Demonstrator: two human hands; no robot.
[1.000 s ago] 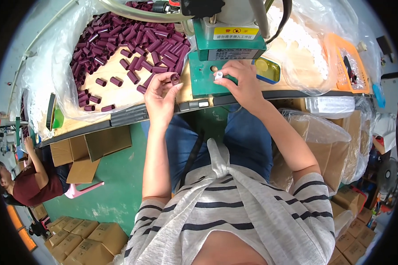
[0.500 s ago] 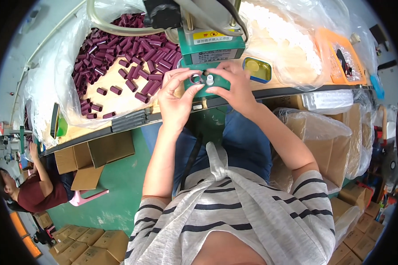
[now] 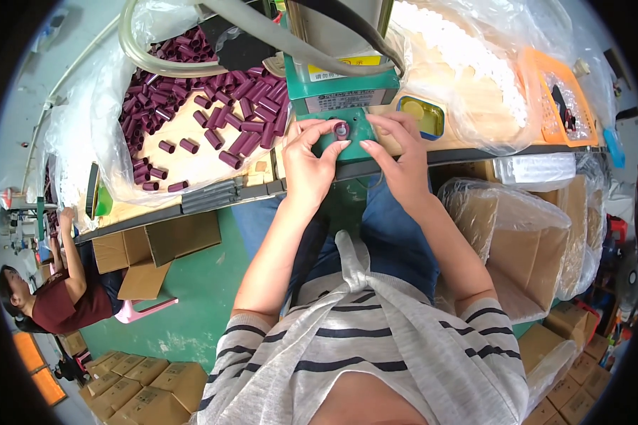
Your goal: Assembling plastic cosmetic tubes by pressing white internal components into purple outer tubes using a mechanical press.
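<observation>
Both hands up at the green press machine (image 3: 337,95) on the workbench (image 3: 191,159). Left hand (image 3: 310,159) curled in, thumb and forefinger pinched on a small purple cap (image 3: 341,130) sitting upright on the machine's green base plate, right at the front edge. Right hand (image 3: 397,152) just beside it, fingers (image 3: 376,147) spread lightly and resting on the plate's right side, tips near the cap but not clearly touching; not closed on anything. Heap of matching purple caps (image 3: 213,113) lying loose on clear plastic sheeting to the left, well apart from the one under the fingers. Yellow-lidded tin (image 3: 420,113) just right of the machine, behind the right hand. Bag of white parts (image 3: 468,64) farther right, then an orange basket (image 3: 560,99) at the bench end. Grey hose (image 3: 191,67) looping over the purple pile. Open cardboard boxes (image 3: 503,248) lined with plastic at the right knee. Another person in a dark red shirt (image 3: 67,304) seated far left, below bench level.
</observation>
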